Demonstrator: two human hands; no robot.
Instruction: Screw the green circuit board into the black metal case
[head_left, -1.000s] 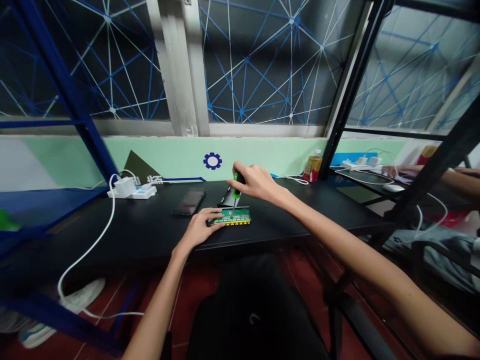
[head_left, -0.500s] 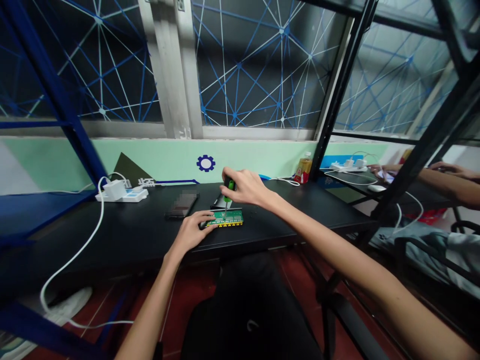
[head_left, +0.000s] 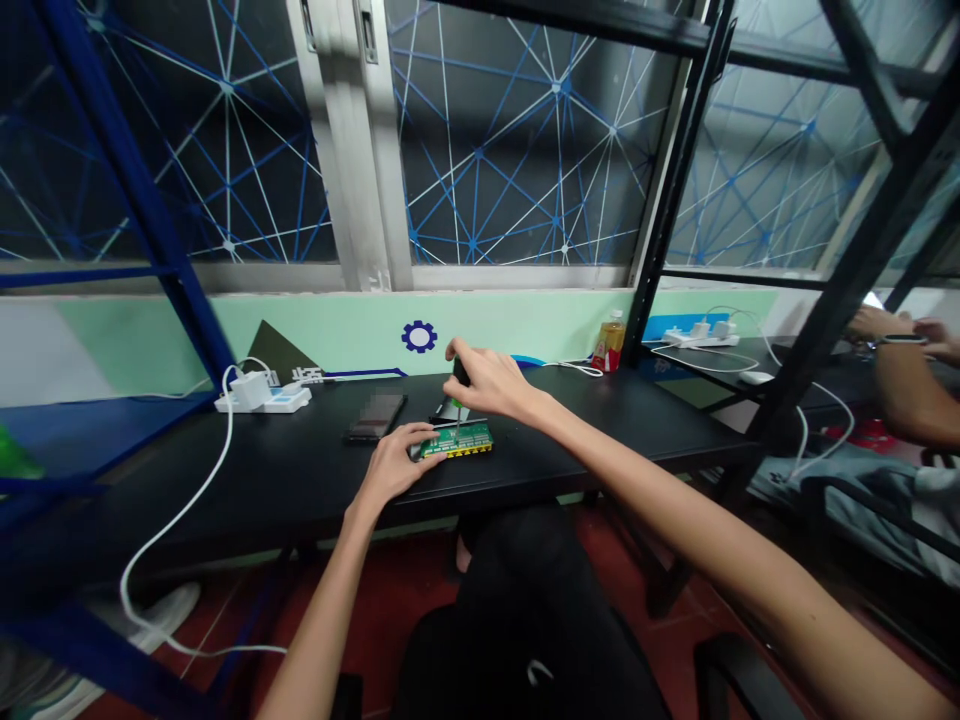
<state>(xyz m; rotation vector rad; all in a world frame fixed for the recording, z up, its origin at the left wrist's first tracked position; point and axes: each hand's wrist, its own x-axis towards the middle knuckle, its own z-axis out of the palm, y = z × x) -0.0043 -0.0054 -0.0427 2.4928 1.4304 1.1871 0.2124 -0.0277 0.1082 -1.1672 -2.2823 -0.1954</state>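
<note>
A small green circuit board (head_left: 465, 438) with a yellow front edge lies on the black desk (head_left: 300, 470). My left hand (head_left: 395, 464) rests on the board's left end, fingers curled against it. My right hand (head_left: 486, 380) is closed round the handle of a green and black screwdriver (head_left: 456, 400), which stands upright with its tip on the board. A dark flat piece (head_left: 444, 410) lies just behind the board.
A dark phone (head_left: 376, 416) lies left of the board. A white power strip (head_left: 262, 398) with a charger and white cable sits far left. A bottle (head_left: 608, 344) stands at the back right. Another person's hands (head_left: 892, 335) are at the neighbouring desk. Black and blue rack posts flank me.
My right hand has sunk lower over the screwdriver, covering more of its handle. My left hand stays on the board. The view has shifted slightly.
</note>
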